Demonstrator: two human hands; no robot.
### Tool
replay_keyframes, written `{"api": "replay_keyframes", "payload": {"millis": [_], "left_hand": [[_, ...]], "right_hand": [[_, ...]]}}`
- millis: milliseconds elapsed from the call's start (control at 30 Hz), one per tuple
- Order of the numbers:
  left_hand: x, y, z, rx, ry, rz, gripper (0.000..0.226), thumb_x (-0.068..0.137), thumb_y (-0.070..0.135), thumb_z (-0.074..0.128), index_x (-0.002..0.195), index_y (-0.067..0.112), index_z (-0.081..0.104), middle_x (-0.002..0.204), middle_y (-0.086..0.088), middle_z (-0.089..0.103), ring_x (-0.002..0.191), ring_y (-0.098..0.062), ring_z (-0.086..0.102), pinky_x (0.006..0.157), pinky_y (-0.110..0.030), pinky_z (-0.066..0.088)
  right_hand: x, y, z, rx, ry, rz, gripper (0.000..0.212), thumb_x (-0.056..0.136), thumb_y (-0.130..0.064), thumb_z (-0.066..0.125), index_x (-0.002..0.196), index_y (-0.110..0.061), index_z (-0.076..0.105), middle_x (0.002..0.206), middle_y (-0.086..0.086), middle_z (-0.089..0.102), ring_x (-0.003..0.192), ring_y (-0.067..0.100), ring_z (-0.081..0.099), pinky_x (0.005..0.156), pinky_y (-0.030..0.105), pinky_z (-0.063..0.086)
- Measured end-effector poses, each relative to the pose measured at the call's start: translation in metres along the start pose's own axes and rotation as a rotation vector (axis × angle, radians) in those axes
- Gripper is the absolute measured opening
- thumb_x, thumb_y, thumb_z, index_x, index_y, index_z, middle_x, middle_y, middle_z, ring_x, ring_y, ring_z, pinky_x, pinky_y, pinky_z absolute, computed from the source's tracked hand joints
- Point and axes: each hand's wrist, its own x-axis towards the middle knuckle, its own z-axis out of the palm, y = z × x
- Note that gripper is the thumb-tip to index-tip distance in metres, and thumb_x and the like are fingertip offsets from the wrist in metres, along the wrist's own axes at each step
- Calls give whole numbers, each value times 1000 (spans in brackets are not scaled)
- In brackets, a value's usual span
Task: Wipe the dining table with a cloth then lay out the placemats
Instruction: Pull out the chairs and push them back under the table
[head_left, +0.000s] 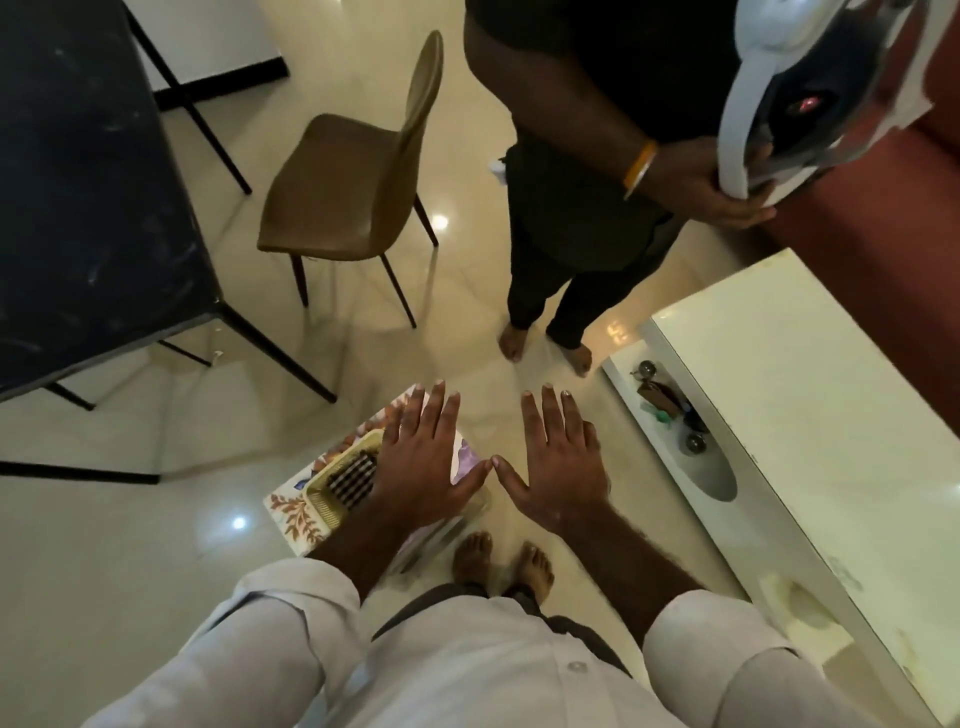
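Observation:
I stand on a glossy cream floor with both hands held out flat, palms down, fingers spread and thumbs almost touching. My left hand hovers over a stack of placemats with a floral and leaf print that lies below it; a woven yellow mat lies on top of the stack. My right hand is above bare floor. Neither hand holds anything. The dark dining table fills the upper left. No cloth is visible.
A brown chair stands pulled out beside the dining table. Another person in dark clothes stands ahead, holding a white headset. A glossy white low table with a shelf of small items is at the right.

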Motion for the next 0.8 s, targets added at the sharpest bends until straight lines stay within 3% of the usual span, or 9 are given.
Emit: {"api": "replay_keyframes", "payload": {"millis": [333,567,800], "left_hand": [[26,-15,-6,-24,61,-87,107,96,86,30,176,17,12,185,-9,0,171,-36,0,135,-62,13],[69,-9,-12,-49,44,-199,107,96,84,28,176,16,5,184,-9,-8,170,-34,-8,135,-61,10],[137,32,-18,-76,42,-324,109,95,84,29,176,17,0,184,-8,-13,170,-32,-13,136,-61,9]], "right_hand": [[54,4,-15,-13,52,-123,99,101,-81,35,176,-19,19,184,15,13,169,41,17,128,59,31],[119,29,-35,-19,45,-209,97,101,-75,42,176,-20,16,184,13,11,169,38,16,128,58,31],[189,88,-64,-33,35,-321,97,101,-73,37,177,-17,14,184,16,10,169,41,15,128,62,33]]}}
